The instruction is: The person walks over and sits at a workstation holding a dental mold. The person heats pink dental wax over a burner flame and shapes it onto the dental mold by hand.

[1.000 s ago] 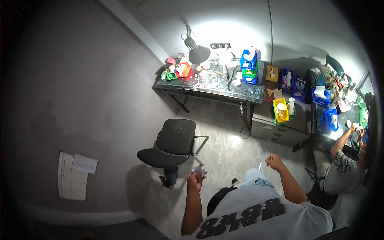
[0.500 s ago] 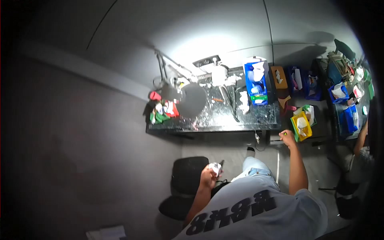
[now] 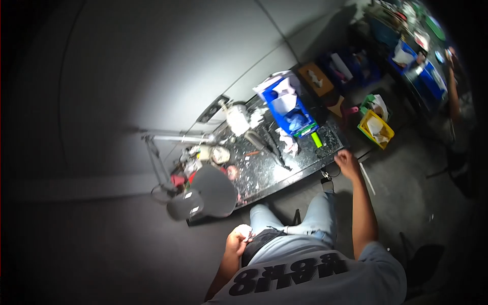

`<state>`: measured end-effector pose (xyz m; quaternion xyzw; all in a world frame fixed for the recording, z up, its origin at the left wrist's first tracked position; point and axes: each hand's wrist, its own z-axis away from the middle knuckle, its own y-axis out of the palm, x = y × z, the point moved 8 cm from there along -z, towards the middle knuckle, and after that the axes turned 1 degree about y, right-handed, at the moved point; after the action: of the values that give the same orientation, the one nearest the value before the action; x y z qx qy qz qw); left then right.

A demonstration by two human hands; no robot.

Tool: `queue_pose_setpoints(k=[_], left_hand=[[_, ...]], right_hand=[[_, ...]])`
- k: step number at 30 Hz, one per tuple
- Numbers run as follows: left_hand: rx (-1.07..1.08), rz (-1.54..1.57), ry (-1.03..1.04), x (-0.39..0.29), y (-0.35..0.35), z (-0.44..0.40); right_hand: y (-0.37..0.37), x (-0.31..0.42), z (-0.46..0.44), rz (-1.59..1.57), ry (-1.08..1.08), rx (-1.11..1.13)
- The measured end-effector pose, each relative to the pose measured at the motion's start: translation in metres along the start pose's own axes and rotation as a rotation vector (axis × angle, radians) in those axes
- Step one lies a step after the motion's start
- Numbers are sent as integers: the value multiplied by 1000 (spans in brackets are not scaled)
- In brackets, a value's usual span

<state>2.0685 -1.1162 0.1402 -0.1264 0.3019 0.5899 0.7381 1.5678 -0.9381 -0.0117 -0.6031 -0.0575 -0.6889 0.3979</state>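
My left hand (image 3: 235, 241) is closed around a crumpled white wad (image 3: 244, 232), paper or cloth, close to my waist; the fingers hide part of it. Just off the right front corner of the black speckled table (image 3: 264, 184) is my right hand (image 3: 347, 163). Its fingers are loosely bent, with nothing visible in them. A small lime-green block-like object (image 3: 316, 140) lies on the table near that corner, apart from my right hand. Behind it stands a blue bin (image 3: 281, 112) holding white pieces and a blue bundle.
A grey lamp (image 3: 213, 190) overhangs the table's left end. White scraps (image 3: 288, 142) and a dark long-handled tool (image 3: 269, 150) lie on the table. To the right are a yellow bin (image 3: 368, 133) and an orange box (image 3: 315, 79). Another person's arm (image 3: 453, 86) shows far right.
I have moved closer to the table and my view has turned. The lime-green object, earlier in my right hand, now lies on the table. My left hand still holds the white wad.
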Motion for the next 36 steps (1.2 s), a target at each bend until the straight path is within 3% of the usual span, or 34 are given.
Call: queue_pose_setpoints(k=[1,2,3,4,5,8,9,10,12,15,17,18,20,24,36], left_hand=[[95,-46,11,-9,-3,-18],[50,-169,50,-18,-3,-37],[-17,-296,8,-28,13,-49],[-99,-427,-30,-34,18,-61],[18,-513,-14,-38,26,-86],[165,-667,-93,-35,15,-131],[166,-716,-143,-34,6,-141],[164,-762,-189,-34,-2,-147],[157,-894,-162,-42,-21,-152],[168,-771,-111,-62,-53,-153],[250,-759,-67,-69,-78,-152],[173,-759,-91,-72,-98,-151],[-10,-735,-159,-83,-131,-149],[-104,-644,-142,-76,-154,-164],[-51,-466,-15,-59,-191,-174]], right_hand=[[20,-39,19,-166,-11,1],[19,-15,49,-93,98,93],[48,-37,72,-41,179,274],[96,-65,95,-115,162,434],[144,-78,121,-207,219,601],[296,-109,159,-51,142,1005],[352,-124,161,117,-2,998],[398,-146,165,144,194,1080],[469,-177,170,76,472,983],[573,-208,192,282,555,1059],[609,-284,174,367,618,943],[620,-318,166,395,659,896],[629,-353,157,403,698,829],[644,-381,146,347,738,747],[686,-359,165,151,581,692]])
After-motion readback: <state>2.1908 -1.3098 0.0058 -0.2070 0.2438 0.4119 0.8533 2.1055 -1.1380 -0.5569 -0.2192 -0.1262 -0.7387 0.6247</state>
